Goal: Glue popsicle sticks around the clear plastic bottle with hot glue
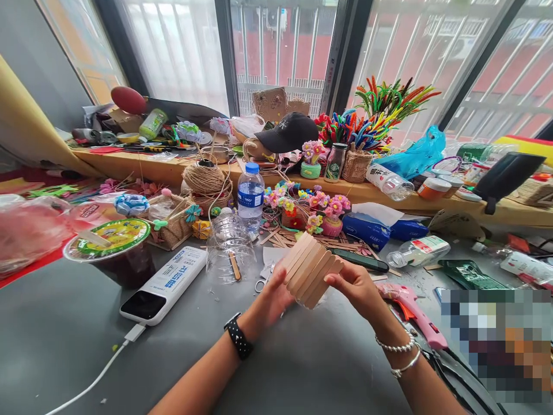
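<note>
Between my two hands, a panel of wooden craft sticks [311, 271] laid side by side is held tilted above the grey table. My left hand [279, 294] grips its left edge, most fingers hidden behind it. On the right edge, my right hand [352, 285] pinches the panel with the thumb in front. A bit of clear plastic shows under the lower edge. Beside my right forearm lies a pink hot glue gun [417, 317]. Scissors [260, 285] lie just left of the panel, and a single craft stick [235, 266] rests on a cut clear plastic bottle [224, 242].
A white power bank [166, 285] with a cable and a lidded drink cup [116, 253] stand at left. Behind are a water bottle [251, 202], twine [206, 181], loose craft sticks [345, 248] and tissue packs [367, 230]. A crowded ledge [276, 180] runs below the windows.
</note>
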Demonstrator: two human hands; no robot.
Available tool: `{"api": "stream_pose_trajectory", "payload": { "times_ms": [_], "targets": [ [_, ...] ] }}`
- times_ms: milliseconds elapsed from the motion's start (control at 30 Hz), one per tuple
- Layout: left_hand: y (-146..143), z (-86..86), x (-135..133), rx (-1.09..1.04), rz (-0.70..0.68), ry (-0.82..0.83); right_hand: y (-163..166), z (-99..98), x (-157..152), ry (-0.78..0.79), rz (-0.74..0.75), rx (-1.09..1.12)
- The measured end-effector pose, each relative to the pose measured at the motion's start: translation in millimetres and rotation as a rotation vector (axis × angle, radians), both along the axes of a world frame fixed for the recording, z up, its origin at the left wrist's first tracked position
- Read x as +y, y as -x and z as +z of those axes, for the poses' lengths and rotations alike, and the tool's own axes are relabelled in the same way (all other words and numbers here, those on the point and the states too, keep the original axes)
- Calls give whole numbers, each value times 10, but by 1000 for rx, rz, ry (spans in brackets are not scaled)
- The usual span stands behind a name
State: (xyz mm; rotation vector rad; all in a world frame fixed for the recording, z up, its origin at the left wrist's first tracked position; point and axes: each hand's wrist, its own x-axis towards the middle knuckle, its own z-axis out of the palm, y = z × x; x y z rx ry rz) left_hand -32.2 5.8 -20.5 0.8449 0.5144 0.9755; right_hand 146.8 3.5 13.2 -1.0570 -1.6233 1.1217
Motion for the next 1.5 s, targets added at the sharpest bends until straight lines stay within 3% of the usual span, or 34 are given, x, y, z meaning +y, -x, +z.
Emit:
{"api": "stream_pose_trajectory", "payload": {
  "times_ms": [300,633,800,1000,1133,1233,1333,1500],
  "targets": [
    [55,5,-40,-46,-171,58,-50,99,-27,-150,82,-28],
    [21,54,-103,63,-40,-107,-123,235,-62,-138,252,-163],
    [-39,41,-140,36,34,-139,-126,216,-50,-172,225,-75],
    [-59,80,-165,4,0,-130,-106,148,-23,-205,275,-42],
    [-7,28,-139,-31,-21,-83,-148,205,-32,-237,278,-66],
    [25,6,-114,-164,-98,-19,-320,270,-31,-248,209,64],
    [47,56,-100,-363,-211,23,-529,291,-11,-290,-37,184],
    [140,152,-55,-549,-211,121,-618,300,4,-189,-288,46]
  ]
}}
